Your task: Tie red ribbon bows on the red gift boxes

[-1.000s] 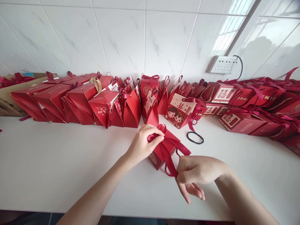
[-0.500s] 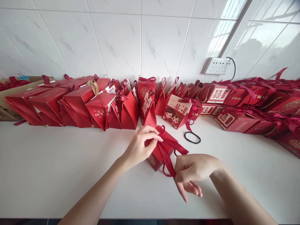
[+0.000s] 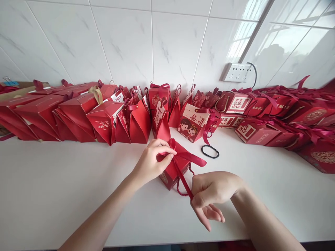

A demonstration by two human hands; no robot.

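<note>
A small red gift box with a twisted cord handle sits on the white table in front of me. Dark red ribbon is looped on its top, one tail lying loose to the right. My left hand pinches the ribbon at the knot, thumb against fingers, above the lid. Right of the box, my right hand is bent down at the wrist and grips the other ribbon tail, which runs taut from the knot. Some of its fingers stick out below. The left part of the box is hidden behind my left hand.
Red gift boxes stand in a long row along the tiled wall. A box with two cartoon figures is behind my work. A black elastic band lies to the right. More ribboned boxes are stacked at right, below a white socket strip.
The ribbon tail in my right hand has become narrower and straighter. The whole view has shifted slightly, and both hands stay at the box.
</note>
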